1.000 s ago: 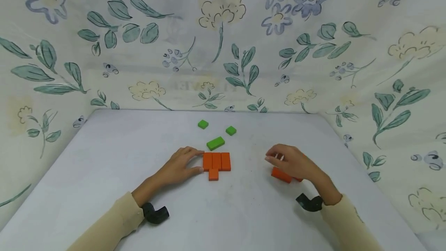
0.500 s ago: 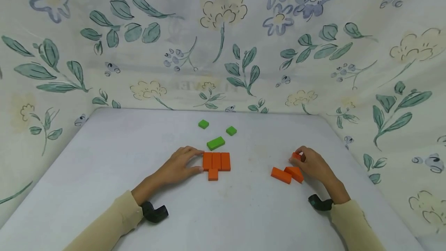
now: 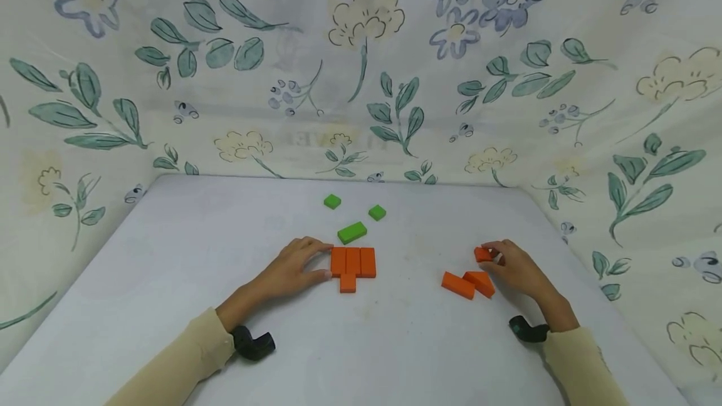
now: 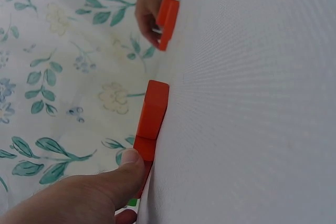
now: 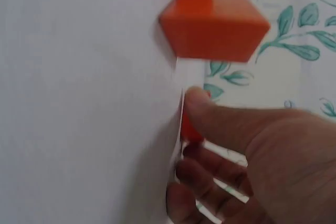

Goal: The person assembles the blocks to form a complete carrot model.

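Observation:
In the head view, three upright orange blocks (image 3: 353, 262) lie side by side, with a small orange block (image 3: 348, 284) against their near edge. My left hand (image 3: 293, 269) rests at their left side, thumb and index fingertips touching the leftmost block; the left wrist view shows the thumb (image 4: 128, 158) against orange. On the right, my right hand (image 3: 516, 268) pinches a small orange block (image 3: 482, 254) between thumb and fingers, at the table surface. Just nearer lie a long orange block (image 3: 458, 285) and a wedge-ended orange block (image 3: 479, 283), touching each other.
Behind the orange group lie a long green block (image 3: 352, 232) and two small green blocks, one on the left (image 3: 332, 201) and one on the right (image 3: 377, 212). All lie on a white table (image 3: 395, 343). A floral cloth (image 3: 304, 36) hangs around the back and sides.
My right hand has moved right, from above the loose orange blocks to the small orange block behind them, which it now pinches. My left hand has stayed beside the orange group.

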Motion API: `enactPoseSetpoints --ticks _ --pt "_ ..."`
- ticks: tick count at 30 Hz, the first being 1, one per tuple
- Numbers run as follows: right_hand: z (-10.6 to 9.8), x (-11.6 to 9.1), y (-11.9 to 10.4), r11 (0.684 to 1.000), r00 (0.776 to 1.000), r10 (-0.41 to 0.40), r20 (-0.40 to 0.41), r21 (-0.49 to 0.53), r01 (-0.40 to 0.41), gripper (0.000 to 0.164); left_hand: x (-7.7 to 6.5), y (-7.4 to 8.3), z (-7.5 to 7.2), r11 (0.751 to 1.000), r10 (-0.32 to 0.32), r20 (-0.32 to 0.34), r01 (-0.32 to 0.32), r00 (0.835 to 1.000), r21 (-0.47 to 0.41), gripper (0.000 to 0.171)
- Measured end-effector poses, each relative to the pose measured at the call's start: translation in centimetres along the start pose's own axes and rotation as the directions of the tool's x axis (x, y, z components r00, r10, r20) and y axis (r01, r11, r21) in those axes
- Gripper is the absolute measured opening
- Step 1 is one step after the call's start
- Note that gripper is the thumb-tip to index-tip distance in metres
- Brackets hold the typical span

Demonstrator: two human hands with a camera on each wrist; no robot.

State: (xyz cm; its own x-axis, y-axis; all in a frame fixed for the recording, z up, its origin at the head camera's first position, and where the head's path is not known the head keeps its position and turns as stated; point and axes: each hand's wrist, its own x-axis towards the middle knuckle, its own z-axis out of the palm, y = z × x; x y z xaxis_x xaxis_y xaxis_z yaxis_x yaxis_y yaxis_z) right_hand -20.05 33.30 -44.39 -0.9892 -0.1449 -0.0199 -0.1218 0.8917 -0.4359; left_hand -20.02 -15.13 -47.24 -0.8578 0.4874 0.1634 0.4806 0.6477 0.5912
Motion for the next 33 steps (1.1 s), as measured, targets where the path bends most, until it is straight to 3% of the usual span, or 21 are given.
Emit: enactPoseSetpoints --ticks 10,17,20,24,33 --pt "-0.2 -0.2 0.9 0.999 1.000 0.010 -0.018 0.050 -0.009 0.045 0.3 0.2 -0.5 0.999 0.031 -0.017 -0.031 0.999 0.011 0.055" --pt "0.1 0.0 0.8 0.994 0.998 0.050 -0.040 0.098 -0.046 0.047 0.0 0.1 -0.4 1.000 -0.007 0.000 0.007 1.000 0.017 0.055" --pt "-0.2 -0.1 -0.1 0.995 0.995 0.004 -0.099 0.104 0.007 0.045 0.0 0.1 -0.3 1.000 -0.013 -0.003 0.013 1.000 0.002 0.055" --pt "-0.8 -0.5 -2.2 0.986 0.978 -0.123 -0.169 0.088 0.140 0.039 -0.1 0.0 0.0 1.000 -0.013 0.003 0.013 1.000 -0.009 0.055" --pt "-1.1 -1.7 -7.8 0.936 0.943 -0.297 -0.149 0.152 0.319 0.031 -0.3 -0.1 0.1 1.000 -0.009 -0.012 0.009 1.000 -0.011 0.055"
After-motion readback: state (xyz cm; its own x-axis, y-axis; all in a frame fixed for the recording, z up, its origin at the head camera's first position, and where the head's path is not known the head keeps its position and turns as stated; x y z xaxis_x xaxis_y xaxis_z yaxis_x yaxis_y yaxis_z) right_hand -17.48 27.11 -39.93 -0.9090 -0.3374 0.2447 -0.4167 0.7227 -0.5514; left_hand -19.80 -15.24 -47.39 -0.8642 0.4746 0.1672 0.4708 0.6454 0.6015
